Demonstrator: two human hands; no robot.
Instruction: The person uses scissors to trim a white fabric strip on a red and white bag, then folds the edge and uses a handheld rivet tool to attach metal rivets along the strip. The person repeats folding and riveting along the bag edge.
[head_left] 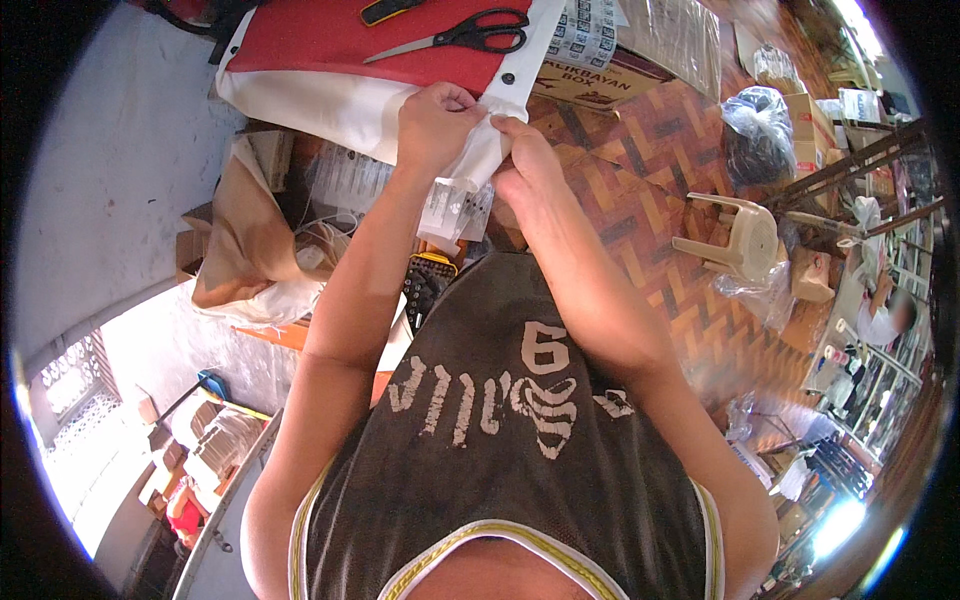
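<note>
A panel of white fabric [330, 105] with a red field [320, 38] lies spread at the far side, with dark round snaps or grommets [507, 79] near its corners. My left hand [437, 128] has its fingers closed in a pinch on the near right corner of the white fabric. Close beside it, my right hand [528, 158] grips the same corner, thumb and fingers pressed together. A small white piece hangs below the hands; the pinch itself is partly hidden. Black-handled scissors [478, 36] rest on the red part, beyond my hands.
A yellow-and-black tool [388, 10] lies near the scissors. Cardboard boxes [600, 80] stand right of the fabric on a parquet floor. A beige plastic stool [735, 235] lies tipped over. Brown paper [240, 235] is bunched at left. A person [885, 320] is at far right.
</note>
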